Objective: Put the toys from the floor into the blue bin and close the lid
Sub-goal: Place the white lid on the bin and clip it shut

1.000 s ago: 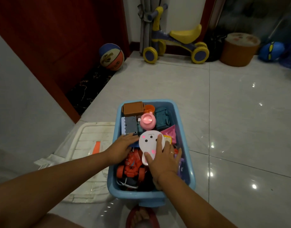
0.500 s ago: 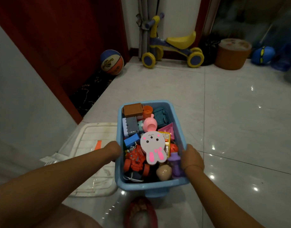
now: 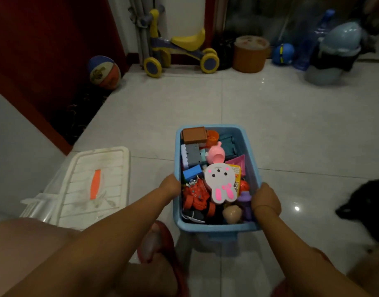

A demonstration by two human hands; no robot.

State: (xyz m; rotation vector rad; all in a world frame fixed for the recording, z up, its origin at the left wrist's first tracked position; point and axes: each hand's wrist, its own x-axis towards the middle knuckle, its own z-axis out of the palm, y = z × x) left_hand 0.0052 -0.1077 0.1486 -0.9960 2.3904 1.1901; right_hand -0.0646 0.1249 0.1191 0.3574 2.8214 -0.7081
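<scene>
The blue bin point(image 3: 252, 153) stands open on the tiled floor in front of me, packed with several toys. A white rabbit-shaped toy point(image 3: 219, 182) with pink feet lies on top, beside a red toy car point(image 3: 196, 197) and a pink pig point(image 3: 216, 154). My left hand point(image 3: 170, 186) grips the bin's left rim and my right hand point(image 3: 264, 197) grips its right rim. The white lid point(image 3: 98, 181) with an orange latch lies flat on the floor to the bin's left.
A basketball point(image 3: 104, 72) rests by the red door at far left. A yellow ride-on trike point(image 3: 180, 50), a brown round stool point(image 3: 250, 54) and a blue ball point(image 3: 283, 53) line the back wall. A dark animal point(image 3: 364, 204) lies at the right edge. My red slipper point(image 3: 158, 243) is below the bin.
Both hands left the toys inside the bin and took hold of its side rims. The bin has shifted to the right, away from the lid.
</scene>
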